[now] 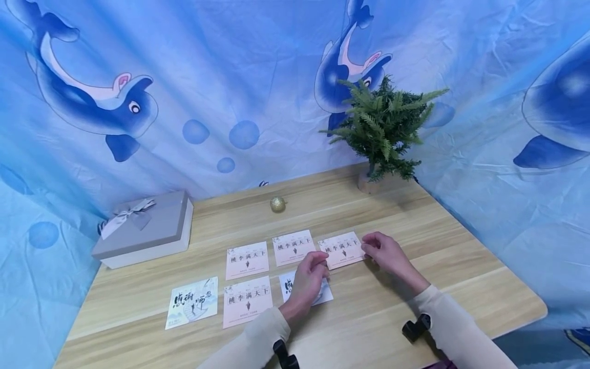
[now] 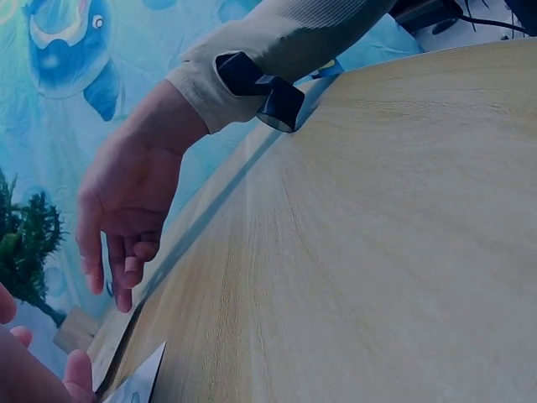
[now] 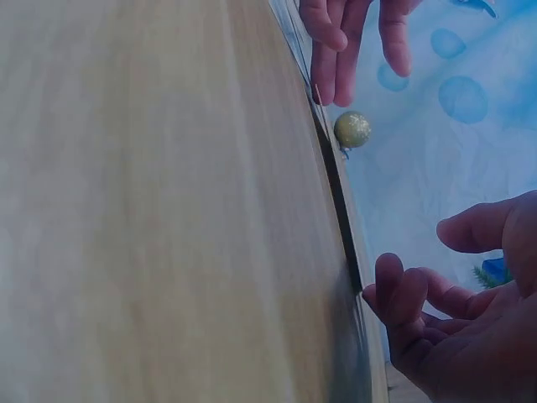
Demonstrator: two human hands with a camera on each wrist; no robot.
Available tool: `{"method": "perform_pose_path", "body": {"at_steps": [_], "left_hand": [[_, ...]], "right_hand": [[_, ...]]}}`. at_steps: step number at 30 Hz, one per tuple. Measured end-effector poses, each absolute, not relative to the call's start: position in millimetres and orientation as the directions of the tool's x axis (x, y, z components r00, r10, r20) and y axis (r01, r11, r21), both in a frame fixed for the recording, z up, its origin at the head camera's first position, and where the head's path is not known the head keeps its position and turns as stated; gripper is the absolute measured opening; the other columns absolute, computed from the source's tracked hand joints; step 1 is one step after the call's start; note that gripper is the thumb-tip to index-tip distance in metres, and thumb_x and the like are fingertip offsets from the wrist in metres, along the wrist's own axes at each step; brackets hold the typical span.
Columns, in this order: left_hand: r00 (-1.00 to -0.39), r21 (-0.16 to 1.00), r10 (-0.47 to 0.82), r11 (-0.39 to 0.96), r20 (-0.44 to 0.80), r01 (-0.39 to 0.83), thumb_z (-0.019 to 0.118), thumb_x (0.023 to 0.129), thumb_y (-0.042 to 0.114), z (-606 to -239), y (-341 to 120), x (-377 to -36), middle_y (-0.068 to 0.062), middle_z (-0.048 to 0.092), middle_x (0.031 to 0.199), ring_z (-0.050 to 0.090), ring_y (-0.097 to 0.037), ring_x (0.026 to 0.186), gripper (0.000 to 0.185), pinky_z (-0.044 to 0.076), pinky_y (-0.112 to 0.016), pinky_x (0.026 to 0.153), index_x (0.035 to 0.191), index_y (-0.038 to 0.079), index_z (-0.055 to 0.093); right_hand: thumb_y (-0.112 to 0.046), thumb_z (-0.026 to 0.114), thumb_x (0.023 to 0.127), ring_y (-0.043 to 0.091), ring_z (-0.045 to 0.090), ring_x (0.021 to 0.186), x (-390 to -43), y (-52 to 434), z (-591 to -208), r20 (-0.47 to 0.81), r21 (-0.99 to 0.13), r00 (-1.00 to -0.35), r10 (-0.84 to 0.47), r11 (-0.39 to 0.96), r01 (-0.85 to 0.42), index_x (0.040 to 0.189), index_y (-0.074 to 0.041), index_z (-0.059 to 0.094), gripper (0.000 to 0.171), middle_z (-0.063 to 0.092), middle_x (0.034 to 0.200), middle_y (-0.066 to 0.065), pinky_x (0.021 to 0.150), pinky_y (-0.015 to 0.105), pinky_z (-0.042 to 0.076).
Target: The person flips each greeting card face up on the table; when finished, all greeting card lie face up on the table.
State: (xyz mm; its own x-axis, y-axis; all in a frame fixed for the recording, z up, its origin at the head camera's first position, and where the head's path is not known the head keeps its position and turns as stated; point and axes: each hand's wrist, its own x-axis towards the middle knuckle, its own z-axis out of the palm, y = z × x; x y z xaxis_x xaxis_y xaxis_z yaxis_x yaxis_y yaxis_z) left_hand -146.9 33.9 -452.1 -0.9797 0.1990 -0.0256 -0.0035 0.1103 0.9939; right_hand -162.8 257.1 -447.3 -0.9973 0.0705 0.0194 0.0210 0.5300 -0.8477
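Observation:
A pink card (image 1: 341,248) with black Chinese characters lies on the wooden table between my two hands. At its right edge are the fingertips of my right hand (image 1: 389,252); thumb and fingers stand apart in the right wrist view, where that hand (image 3: 470,319) shows large. My left hand (image 1: 308,281) reaches over a blue-white card (image 1: 324,293), partly covering it, and its fingertips are near the pink card's lower left corner. Further left lie more pink cards, one at the back left (image 1: 247,260), one at the back middle (image 1: 293,247), one in front (image 1: 247,301), beside another blue-white card (image 1: 191,302).
A grey-lidded gift box (image 1: 143,228) with a ribbon bow stands at the table's left. Behind the cards sits a gold glitter ball (image 1: 277,204). A small artificial fir tree (image 1: 387,128) stands at the back right, before a blue dolphin curtain (image 1: 276,77). The table's edge (image 1: 521,320) ends at right.

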Motion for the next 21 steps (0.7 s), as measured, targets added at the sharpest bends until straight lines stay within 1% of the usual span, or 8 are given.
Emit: {"method": "perform_pose_path", "body": {"at_steps": [7,14,21], "left_hand": [[-0.977,0.993,0.209,0.114,-0.033,-0.01,0.051,0.081,-0.002,-452.6,33.0,-146.8,-0.019,0.064,0.118,0.061,-0.031,0.106,0.038,0.049,-0.039,0.098,0.118,-0.002,0.06],[-0.977,0.993,0.213,0.117,-0.031,-0.006,0.05,0.083,-0.001,-451.6,33.4,-145.9,-0.02,0.063,0.118,0.064,-0.031,0.094,0.038,0.051,-0.036,0.093,0.119,-0.002,0.059],[-0.977,0.993,0.21,0.119,-0.042,-0.017,0.05,0.084,-0.001,-452.9,33.3,-145.4,-0.02,0.061,0.119,0.063,-0.029,0.096,0.038,0.049,-0.039,0.096,0.121,-0.003,0.057]], "right_hand": [[-0.012,0.059,0.094,0.02,0.062,0.072,-162.9,257.4,-446.6,0.004,-0.841,-0.998,0.057,0.54,0.028,0.117,0.007,0.059,0.029,0.066,0.088,0.012,0.056,0.027,0.051],[-0.012,0.059,0.094,0.021,0.062,0.072,-162.9,256.6,-446.6,-0.001,-0.836,-0.998,0.059,0.548,0.033,0.117,0.007,0.059,0.03,0.066,0.089,0.014,0.057,0.027,0.051],[-0.013,0.058,0.095,0.021,0.065,0.074,-161.6,257.6,-446.0,-0.015,-0.83,-0.997,0.07,0.556,0.051,0.118,0.008,0.058,0.031,0.067,0.093,0.015,0.056,0.029,0.052]]}}
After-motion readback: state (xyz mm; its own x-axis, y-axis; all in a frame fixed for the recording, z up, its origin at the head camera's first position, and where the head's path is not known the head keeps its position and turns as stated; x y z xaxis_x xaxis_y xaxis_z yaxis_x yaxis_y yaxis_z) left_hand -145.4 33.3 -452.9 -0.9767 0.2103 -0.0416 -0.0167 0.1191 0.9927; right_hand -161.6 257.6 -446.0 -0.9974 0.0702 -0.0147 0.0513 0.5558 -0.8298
